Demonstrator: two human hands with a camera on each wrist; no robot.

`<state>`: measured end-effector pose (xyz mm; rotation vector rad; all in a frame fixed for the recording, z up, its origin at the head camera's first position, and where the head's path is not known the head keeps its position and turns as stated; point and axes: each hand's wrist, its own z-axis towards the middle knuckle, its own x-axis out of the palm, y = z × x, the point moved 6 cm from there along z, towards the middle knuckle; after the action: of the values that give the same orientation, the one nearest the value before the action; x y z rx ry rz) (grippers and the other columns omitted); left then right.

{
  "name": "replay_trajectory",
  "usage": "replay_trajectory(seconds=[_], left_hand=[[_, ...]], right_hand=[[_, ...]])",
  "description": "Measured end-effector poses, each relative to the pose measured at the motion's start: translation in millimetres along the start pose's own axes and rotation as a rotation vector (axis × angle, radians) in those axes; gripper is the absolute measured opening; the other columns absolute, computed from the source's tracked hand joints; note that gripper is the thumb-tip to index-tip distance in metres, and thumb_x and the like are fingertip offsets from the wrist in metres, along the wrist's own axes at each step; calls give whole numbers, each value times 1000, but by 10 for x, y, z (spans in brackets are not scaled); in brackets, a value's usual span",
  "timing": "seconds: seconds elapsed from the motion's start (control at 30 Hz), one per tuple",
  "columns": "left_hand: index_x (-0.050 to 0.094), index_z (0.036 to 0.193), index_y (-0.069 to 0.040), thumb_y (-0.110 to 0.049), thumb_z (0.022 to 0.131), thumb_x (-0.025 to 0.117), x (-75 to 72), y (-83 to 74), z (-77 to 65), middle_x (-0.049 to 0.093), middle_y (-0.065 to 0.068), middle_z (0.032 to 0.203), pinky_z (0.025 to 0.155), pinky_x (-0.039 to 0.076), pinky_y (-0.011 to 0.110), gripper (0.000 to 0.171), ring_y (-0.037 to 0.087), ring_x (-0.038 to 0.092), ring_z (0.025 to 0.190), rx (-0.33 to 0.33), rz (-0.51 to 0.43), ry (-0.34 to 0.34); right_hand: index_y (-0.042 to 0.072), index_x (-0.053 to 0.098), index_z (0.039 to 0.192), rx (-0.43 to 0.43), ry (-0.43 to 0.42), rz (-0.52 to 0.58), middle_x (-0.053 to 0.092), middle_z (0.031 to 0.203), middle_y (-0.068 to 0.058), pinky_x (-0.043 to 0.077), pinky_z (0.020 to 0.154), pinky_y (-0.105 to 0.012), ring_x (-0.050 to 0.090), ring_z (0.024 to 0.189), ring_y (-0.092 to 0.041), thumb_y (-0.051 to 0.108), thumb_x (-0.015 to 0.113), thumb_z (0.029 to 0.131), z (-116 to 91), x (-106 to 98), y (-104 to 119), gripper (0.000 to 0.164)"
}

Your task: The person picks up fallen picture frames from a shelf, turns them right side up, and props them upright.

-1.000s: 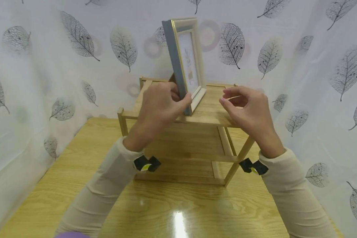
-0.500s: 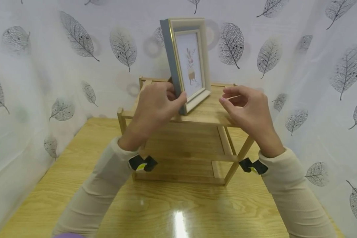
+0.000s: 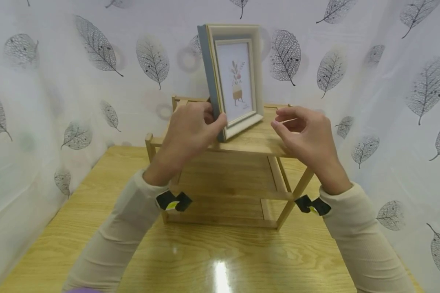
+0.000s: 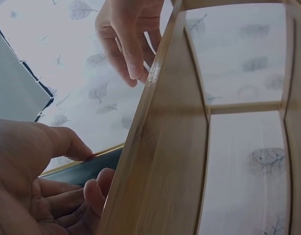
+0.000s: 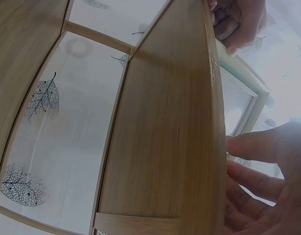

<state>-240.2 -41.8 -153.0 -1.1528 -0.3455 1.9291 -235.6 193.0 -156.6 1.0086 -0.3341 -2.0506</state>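
Note:
A picture frame with a cream front, blue-grey side and gold edge line stands on the top board of a wooden shelf. Behind its glass is a print of a potted plant. My left hand grips the frame's lower left side, thumb on the front edge and fingers behind. In the left wrist view the frame's blue-grey side shows between thumb and fingers. My right hand is near the shelf's right front corner, holding nothing, its fingers loosely bent and apart from the frame.
Below the top board, the shelf has a middle board and a lower board. It stands on a glossy wood-grain table. A white curtain with leaf prints hangs behind and at both sides.
My left hand has drawn slightly left and turned the picture frame, so its front now faces more toward me. My right hand has stayed in place.

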Motion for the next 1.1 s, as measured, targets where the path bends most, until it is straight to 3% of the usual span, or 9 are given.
replay_trajectory(seconds=[0.13,0.37,0.63,1.1], left_hand=[[74,98,-1,-21,98,61,-9,18,-4,75,7,90,57,52,27,24,16,67,72,-13,7,10],[71,101,-1,-21,102,57,-6,45,-8,74,8,93,54,51,28,24,18,64,67,-28,46,30],[69,108,0,-22,104,54,-6,71,-15,74,10,101,56,55,29,27,18,68,74,-42,59,60],[58,90,-5,-22,106,45,-29,115,-18,60,10,80,52,43,30,27,20,51,62,-59,124,91]], right_hand=[[0,74,111,0,0,-12,76,102,-14,55,74,-12,70,79,-1,14,72,92,5,-1,-5,24],[-1,73,113,10,6,-11,75,103,-15,54,73,-11,75,87,-30,15,72,92,9,4,-13,26],[-1,73,114,18,9,-27,75,104,-15,54,72,-10,74,83,-19,16,73,92,13,7,-27,27],[-1,72,116,41,43,-25,74,106,-15,52,71,-9,74,87,-26,19,73,93,29,29,-20,31]])
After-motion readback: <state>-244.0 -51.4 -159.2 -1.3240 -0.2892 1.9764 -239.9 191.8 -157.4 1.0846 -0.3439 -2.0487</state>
